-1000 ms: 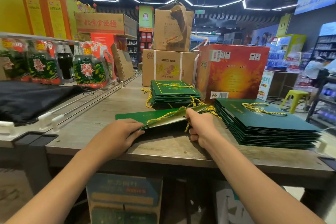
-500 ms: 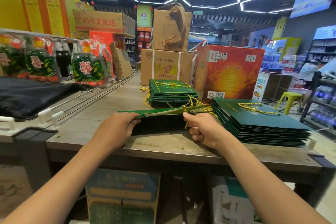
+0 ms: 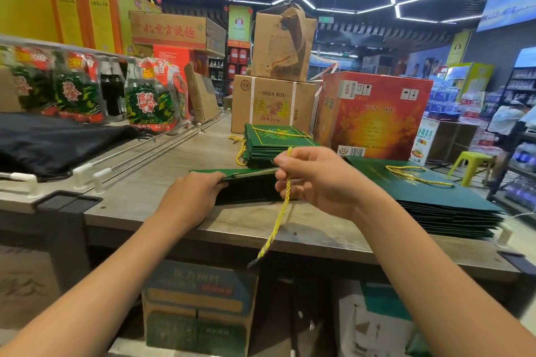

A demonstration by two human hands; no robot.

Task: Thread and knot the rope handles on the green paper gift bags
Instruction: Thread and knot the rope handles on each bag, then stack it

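The right hand [image 3: 322, 180] is raised above the near part of the wooden counter top [image 3: 162, 197], its fingers curled and pinching a twisted yellow rope handle [image 3: 280, 211]; a short bit of the rope sticks up above the fingers, and the long free end hangs down past the counter's front edge, finishing in a dark tip. Just to the left, the left hand [image 3: 188, 197] grips the near left part of a flat green paper gift bag [image 3: 249, 175], thumb side on top and fingers tucked under it, holding the bag lifted off the counter with its edge turned toward the camera; the bag's right end meets the fingers of the right hand, though whether the rope passes through a hole there cannot be made out. Behind the hands lies a neat stack of green gift bags with gold borders [image 3: 275, 142], yellow rope loops trailing from its left side. To the right sits a bigger, lower stack of dark green flat bags [image 3: 435, 200] with one yellow rope loop lying on top. Farther back stand a brown cardboard carton printed SHEN ROU [image 3: 272, 104] with another brown box on it, and a red and orange carton [image 3: 374, 116] beside it. At the left, a black cloth [image 3: 52, 142] lies before packs of green bottles [image 3: 150, 101].
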